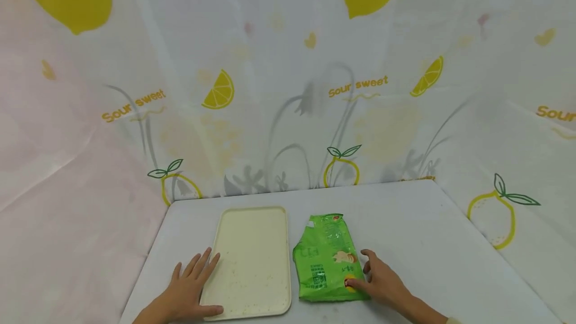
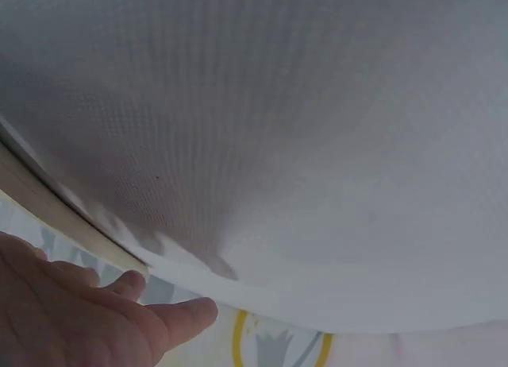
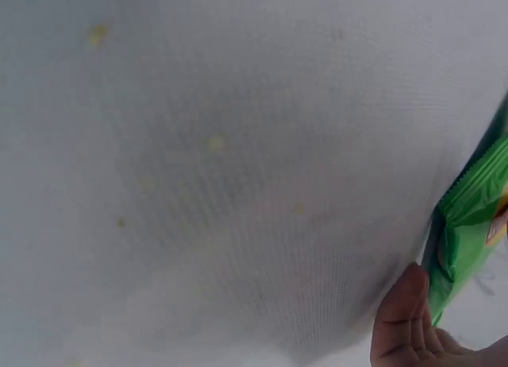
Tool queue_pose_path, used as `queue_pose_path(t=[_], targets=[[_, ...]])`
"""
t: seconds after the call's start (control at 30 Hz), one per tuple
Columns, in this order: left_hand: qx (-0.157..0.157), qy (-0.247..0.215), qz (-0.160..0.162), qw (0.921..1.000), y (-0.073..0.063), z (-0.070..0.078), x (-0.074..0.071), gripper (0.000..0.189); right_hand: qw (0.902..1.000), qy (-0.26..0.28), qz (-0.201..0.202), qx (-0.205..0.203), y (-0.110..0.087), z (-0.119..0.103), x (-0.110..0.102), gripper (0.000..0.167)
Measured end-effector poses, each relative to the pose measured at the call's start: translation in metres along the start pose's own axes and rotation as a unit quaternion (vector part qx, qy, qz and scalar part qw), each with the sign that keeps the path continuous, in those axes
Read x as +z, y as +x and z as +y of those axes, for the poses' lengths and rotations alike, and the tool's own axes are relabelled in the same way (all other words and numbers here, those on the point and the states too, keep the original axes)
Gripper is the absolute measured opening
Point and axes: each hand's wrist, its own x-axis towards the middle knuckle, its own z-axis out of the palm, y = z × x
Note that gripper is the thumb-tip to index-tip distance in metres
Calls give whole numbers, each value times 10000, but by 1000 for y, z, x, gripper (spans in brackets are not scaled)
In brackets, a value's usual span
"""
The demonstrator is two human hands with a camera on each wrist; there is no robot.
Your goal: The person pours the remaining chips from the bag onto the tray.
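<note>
A cream rectangular tray point(image 1: 252, 259) lies flat on the white table, with small crumbs scattered on it. My left hand point(image 1: 186, 284) is at its left edge, fingers spread and thumb over the near left corner. In the left wrist view, that hand point(image 2: 87, 319) appears beside the tray's rim point(image 2: 71, 224). To the tray's right lies a green printed snack bag point(image 1: 328, 259), flattened, with its far left corner cut away slantwise. My right hand point(image 1: 382, 279) is at the bag's right edge, thumb over the near corner and index finger extended alongside. The right wrist view shows this hand point(image 3: 413, 323) against the green bag point(image 3: 468, 248).
The white table point(image 1: 423, 244) extends to the right of the bag. Yellow crumbs point(image 3: 216, 143) dot its surface in the right wrist view. A lemon-printed cloth point(image 1: 288, 89) hangs behind the table and along both sides.
</note>
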Motion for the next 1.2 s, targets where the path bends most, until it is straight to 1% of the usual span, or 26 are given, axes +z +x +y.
queue_pose_path(t=[0.07, 0.13, 0.23, 0.37, 0.43, 0.57, 0.67, 0.77, 0.83, 0.93, 1.1, 1.2], targets=[[-38, -83, -205, 9997, -3, 0, 2, 120, 9998, 149, -113, 82, -1, 0, -1, 90], [-52, -127, -324, 9994, -3, 0, 2, 123, 9988, 390, -213, 193, -1, 0, -2, 84], [-108, -207, -518, 9984, -3, -1, 2, 128, 9955, 740, -358, 469, 1, 0, -2, 77], [-90, -321, -689, 9971, -3, -1, 1, 135, 9922, 872, -399, 797, 5, -1, -2, 74], [-64, -360, -701, 9969, -3, -1, 0, 136, 9913, 911, -393, 860, 7, -1, -1, 71], [-17, -398, -600, 9974, -4, 2, 3, 134, 9900, 1036, -558, 780, 6, -1, -3, 50], [13, -415, -504, 9979, -6, 3, 6, 133, 9890, 1108, -668, 712, 4, -1, -3, 42], [-15, -472, -483, 9977, -6, 2, 6, 131, 9897, 1062, -635, 721, 3, -5, -3, 43], [-65, -519, -529, 9972, -5, 2, 2, 130, 9905, 1045, -625, 644, 4, -8, -4, 43], [-166, -544, -648, 9963, -4, 1, -3, 130, 9905, 1055, -613, 637, 5, -12, -4, 47], [-306, -609, -810, 9944, -3, 2, -7, 132, 9878, 1183, -678, 747, 7, -14, -3, 54], [-306, -607, -823, 9943, -4, 3, -7, 132, 9855, 1332, -851, 614, 6, -12, -1, 53]])
